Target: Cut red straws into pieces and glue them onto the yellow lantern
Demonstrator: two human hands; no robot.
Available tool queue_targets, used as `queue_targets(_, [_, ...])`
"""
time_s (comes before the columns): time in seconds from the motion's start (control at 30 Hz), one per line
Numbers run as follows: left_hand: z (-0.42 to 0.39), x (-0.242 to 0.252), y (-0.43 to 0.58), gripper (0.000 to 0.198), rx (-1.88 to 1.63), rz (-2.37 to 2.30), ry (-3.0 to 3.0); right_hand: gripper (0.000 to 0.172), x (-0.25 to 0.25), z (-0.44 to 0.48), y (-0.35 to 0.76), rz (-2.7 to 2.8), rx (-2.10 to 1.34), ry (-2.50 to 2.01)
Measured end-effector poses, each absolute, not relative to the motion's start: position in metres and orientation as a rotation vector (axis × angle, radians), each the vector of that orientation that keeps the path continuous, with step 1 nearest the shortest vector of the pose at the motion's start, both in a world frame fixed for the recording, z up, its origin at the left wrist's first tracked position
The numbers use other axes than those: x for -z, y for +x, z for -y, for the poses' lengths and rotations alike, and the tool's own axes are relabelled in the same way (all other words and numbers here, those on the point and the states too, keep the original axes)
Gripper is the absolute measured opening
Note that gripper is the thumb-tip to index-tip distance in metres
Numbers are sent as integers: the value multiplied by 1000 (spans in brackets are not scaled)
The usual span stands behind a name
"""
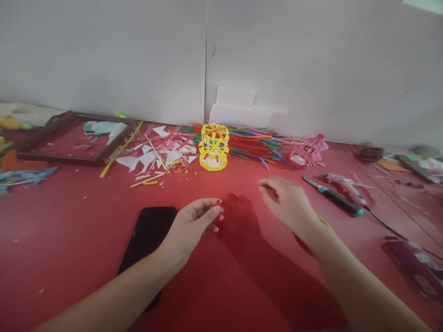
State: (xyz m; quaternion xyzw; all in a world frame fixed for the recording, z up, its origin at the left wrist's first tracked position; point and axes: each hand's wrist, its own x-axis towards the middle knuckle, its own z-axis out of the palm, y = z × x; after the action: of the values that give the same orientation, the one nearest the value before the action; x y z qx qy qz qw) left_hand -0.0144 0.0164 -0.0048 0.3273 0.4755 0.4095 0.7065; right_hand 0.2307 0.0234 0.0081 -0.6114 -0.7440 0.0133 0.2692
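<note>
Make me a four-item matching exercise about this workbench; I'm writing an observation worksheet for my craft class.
1. left hand
2. smartphone
3. craft knife
4. two-tier model

A. yellow rings, standing upright
B. blade bared, beside the pink glue gun
C. pinching a small red piece
D. all black, lying flat

Pairs: 1-C, 2-D, 3-B, 4-A

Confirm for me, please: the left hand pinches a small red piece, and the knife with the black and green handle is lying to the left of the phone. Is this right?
Not quite: the head view shows the knife lying to the right of the phone, not the left. The left hand does pinch a small red piece.
</note>
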Motion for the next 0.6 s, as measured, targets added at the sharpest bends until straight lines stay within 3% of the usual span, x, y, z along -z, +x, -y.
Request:
queue_targets(0.17, [-16,2,-15,25,-952,-1063,688,11,4,44,312,2120,94,-2350])
queue_targets(0.23, [-16,-1,-14,23,-952,-1040,667,6,14,59,327,2129,-33,-2365])
queue_targets(0.43, [-20,-10,-10,10,-847,-1030,477,9,24,62,323,2001,8,-2324])
queue_targets(0.6, [-20,-5,-12,13,-876,-997,520,19,13,38,294,1719,65,-2325])
